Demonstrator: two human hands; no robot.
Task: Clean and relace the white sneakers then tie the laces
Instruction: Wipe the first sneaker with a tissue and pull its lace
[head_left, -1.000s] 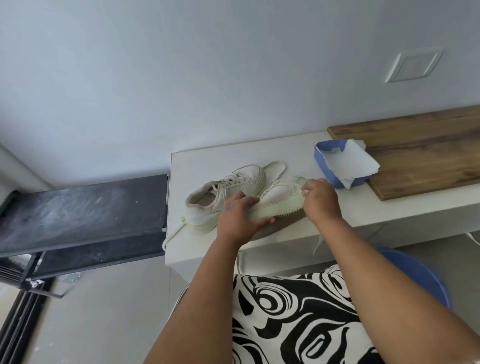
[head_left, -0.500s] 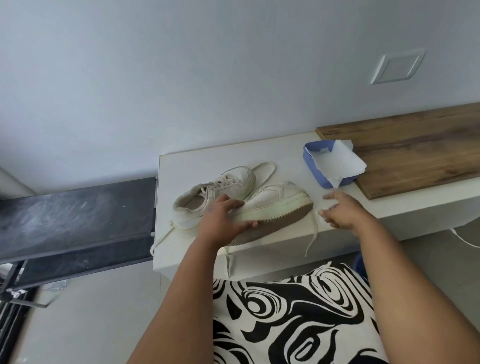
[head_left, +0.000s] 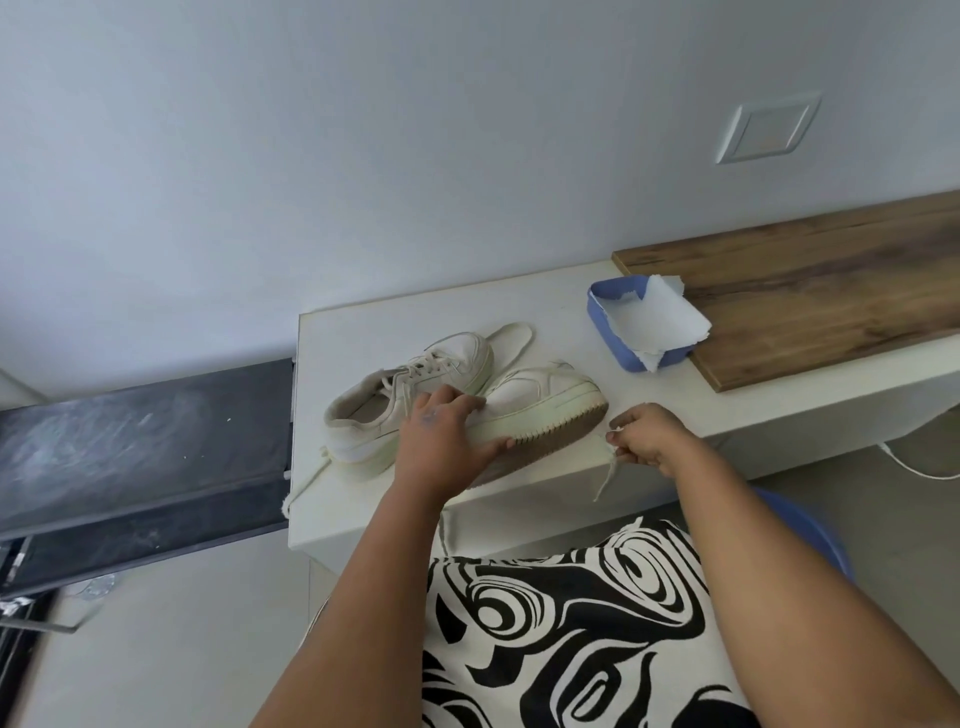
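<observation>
Down at the bottom of the frame, a black-and-white swirl-patterned garment (head_left: 561, 634) fills the lap area, with both bare forearms reaching up out of it toward the white counter (head_left: 519, 317) in the middle of the picture. Right of centre, the right hand (head_left: 649, 434) sits at the counter's front edge, fingers curled in and pinching a loose lace (head_left: 609, 467) whose free end dangles down over the edge. Left of it, the left hand (head_left: 441, 436) grips the near sneaker (head_left: 540, 400), thumb along the pale midsole and fingers curled over the top; that shoe is tipped on its side, brown sole facing the camera, toe pointing to the right. Just behind and to the left, touching it, the second sneaker (head_left: 415, 384) stands upright and laced, its own lace end trailing off the counter's left corner. A pale insole (head_left: 511, 338) lies flat behind the pair. Further right, a blue tray (head_left: 608, 332) holds torn white paper (head_left: 660, 322) and rests partly on a wooden board (head_left: 810, 291) running off the right edge. At middle left, a dark dusty shelf (head_left: 140, 441) sits lower than the counter. At the back, a grey wall carries a white switch plate (head_left: 766, 127) in the upper right.
</observation>
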